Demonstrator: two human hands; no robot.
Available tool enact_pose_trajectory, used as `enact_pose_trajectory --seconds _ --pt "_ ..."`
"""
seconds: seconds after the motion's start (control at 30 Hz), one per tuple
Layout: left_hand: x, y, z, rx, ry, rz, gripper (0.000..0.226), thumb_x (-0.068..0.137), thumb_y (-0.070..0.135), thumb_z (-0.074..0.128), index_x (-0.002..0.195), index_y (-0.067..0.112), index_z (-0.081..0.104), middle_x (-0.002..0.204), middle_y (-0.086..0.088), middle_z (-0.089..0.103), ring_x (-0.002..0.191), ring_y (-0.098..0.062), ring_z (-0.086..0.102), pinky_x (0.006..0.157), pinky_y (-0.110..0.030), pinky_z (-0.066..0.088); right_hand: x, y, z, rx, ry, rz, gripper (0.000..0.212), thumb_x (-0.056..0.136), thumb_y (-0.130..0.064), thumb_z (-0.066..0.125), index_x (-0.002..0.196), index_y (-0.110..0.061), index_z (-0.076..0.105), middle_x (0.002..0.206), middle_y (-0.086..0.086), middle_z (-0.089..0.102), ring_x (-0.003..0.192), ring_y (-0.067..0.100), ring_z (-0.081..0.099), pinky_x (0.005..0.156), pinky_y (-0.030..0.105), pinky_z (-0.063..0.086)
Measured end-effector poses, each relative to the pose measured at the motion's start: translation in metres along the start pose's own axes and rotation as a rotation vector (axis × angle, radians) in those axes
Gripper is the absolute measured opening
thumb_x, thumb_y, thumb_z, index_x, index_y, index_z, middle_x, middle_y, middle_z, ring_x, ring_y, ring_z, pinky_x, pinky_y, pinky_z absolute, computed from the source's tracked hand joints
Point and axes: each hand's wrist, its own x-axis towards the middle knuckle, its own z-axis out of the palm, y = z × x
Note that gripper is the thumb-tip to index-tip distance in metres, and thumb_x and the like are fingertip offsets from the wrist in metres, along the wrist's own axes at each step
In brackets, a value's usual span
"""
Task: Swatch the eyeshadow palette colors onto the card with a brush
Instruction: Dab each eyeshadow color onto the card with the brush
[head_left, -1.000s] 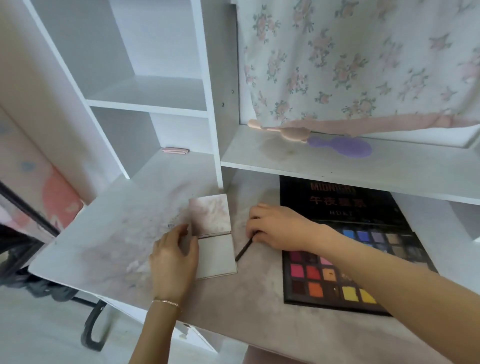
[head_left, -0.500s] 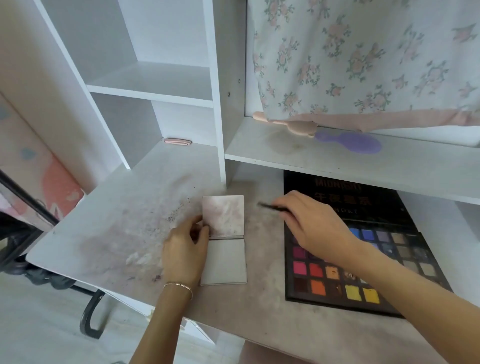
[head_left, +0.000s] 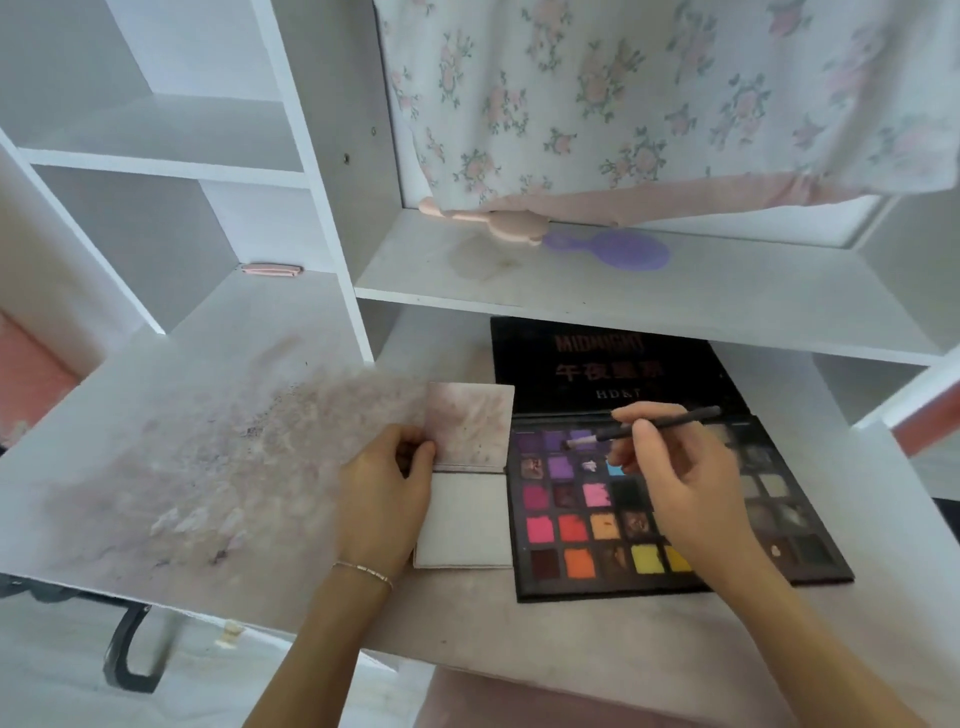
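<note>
Right hand (head_left: 680, 483) sits over the eyeshadow palette (head_left: 675, 499) at center right of the frame, its grip pinching the thin black brush (head_left: 644, 427) between thumb and fingers. The brush lies nearly level, handle pointing right, and its pale tip is at the purple pans in the palette's top row (whether the bristles actually touch the powder, I cannot tell). The palette lies open on the white surface (head_left: 218, 467), black lid flat behind it and running under the shelf (head_left: 623, 291).

Left hand (head_left: 384, 499), just left of center, grips the left edge of the card (head_left: 467, 478) with curled fingers. The card lies just beside the palette's left edge; its upper half is smudged pinkish, its lower half plain white. Left of the card the surface is smeared with dusty powder.

Up on the shelf, a purple hairbrush (head_left: 618, 250) lies below a floral curtain (head_left: 649, 93).
</note>
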Motion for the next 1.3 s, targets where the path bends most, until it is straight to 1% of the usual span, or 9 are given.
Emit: enact_pose_trajectory --seconds 0.13,0.33,0.4,0.57,0.63,0.73,0.9,1.1,1.3 --pt "-0.010 0.008 0.010 -0.047 -0.009 -0.026 0.015 0.080 0.010 0.064 0.074 0.023 0.058 0.065 0.020 0.055 0.061 0.005 0.052 0.058 0.000 0.036 0.001 0.000 -0.004 0.098 0.008 0.069 0.026 0.091 -0.004 0.047 0.088 -0.027 0.059 0.078 -0.004 0.067 0.067 0.006 0.064 0.061 0.015 0.051" --pt "-0.018 0.013 0.017 -0.090 0.004 -0.062 0.023 0.078 0.013 0.066 0.069 0.032 0.057 0.063 0.018 0.058 0.061 0.004 0.056 0.058 -0.002 0.038 0.010 0.003 0.005 0.115 0.026 0.157 0.020 0.087 -0.002 0.051 0.081 -0.021 0.053 0.059 -0.008 0.053 0.054 0.012 0.049 0.049 0.023 0.043" --pt "-0.017 0.012 0.017 -0.110 0.006 -0.069 0.022 0.077 0.013 0.066 0.069 0.031 0.058 0.063 0.018 0.059 0.062 0.007 0.056 0.058 -0.002 0.038 0.012 0.003 0.007 0.089 -0.003 0.145 0.021 0.089 -0.004 0.048 0.086 -0.022 0.058 0.065 -0.006 0.060 0.057 0.016 0.054 0.053 0.027 0.047" --pt "-0.018 0.009 0.017 -0.124 0.013 -0.043 0.010 0.077 0.012 0.067 0.073 0.021 0.064 0.064 0.016 0.060 0.063 0.008 0.056 0.059 -0.002 0.039 0.012 0.013 0.009 0.061 -0.046 0.165 0.023 0.090 -0.003 0.046 0.091 -0.022 0.059 0.082 -0.004 0.065 0.070 0.010 0.061 0.066 0.029 0.050" --pt "-0.018 0.010 0.017 -0.126 0.021 -0.028 0.014 0.078 0.012 0.066 0.073 0.024 0.063 0.064 0.017 0.060 0.064 0.009 0.056 0.059 -0.001 0.039 0.010 0.017 0.008 0.027 -0.064 0.162 0.022 0.088 -0.005 0.049 0.086 -0.025 0.057 0.078 -0.005 0.064 0.070 0.011 0.060 0.065 0.028 0.050" --pt "-0.017 0.009 0.017 -0.127 0.025 -0.027 0.016 0.079 0.012 0.066 0.073 0.027 0.063 0.064 0.018 0.060 0.063 0.009 0.056 0.059 -0.001 0.039 0.009 0.022 0.009 0.010 -0.070 0.169 0.017 0.088 -0.014 0.049 0.081 -0.028 0.054 0.066 -0.007 0.065 0.068 0.002 0.061 0.064 0.017 0.049" --pt "-0.016 0.008 0.018 -0.121 0.023 -0.032 0.017 0.079 0.014 0.066 0.073 0.029 0.062 0.064 0.017 0.060 0.063 0.006 0.056 0.058 -0.003 0.041 0.011 0.026 0.012 -0.012 -0.099 0.169 0.014 0.088 -0.016 0.048 0.081 -0.027 0.054 0.064 -0.008 0.065 0.068 -0.002 0.062 0.060 0.008 0.044" --pt "-0.015 0.009 0.019 -0.126 0.020 -0.044 0.020 0.079 0.015 0.065 0.071 0.033 0.060 0.062 0.017 0.059 0.061 0.007 0.055 0.058 -0.003 0.040 0.012 0.026 0.013 -0.048 -0.130 0.162 0.012 0.088 -0.018 0.049 0.082 -0.024 0.058 0.063 -0.010 0.065 0.068 0.000 0.061 0.061 0.014 0.048" --pt "-0.015 0.009 0.019 -0.130 0.012 -0.042 0.022 0.080 0.016 0.065 0.071 0.035 0.059 0.062 0.017 0.059 0.061 0.007 0.055 0.058 -0.004 0.040 0.013 0.026 0.013 -0.086 -0.146 0.163 0.012 0.089 -0.018 0.049 0.083 -0.025 0.058 0.065 -0.011 0.065 0.069 -0.002 0.061 0.062 0.012 0.048"
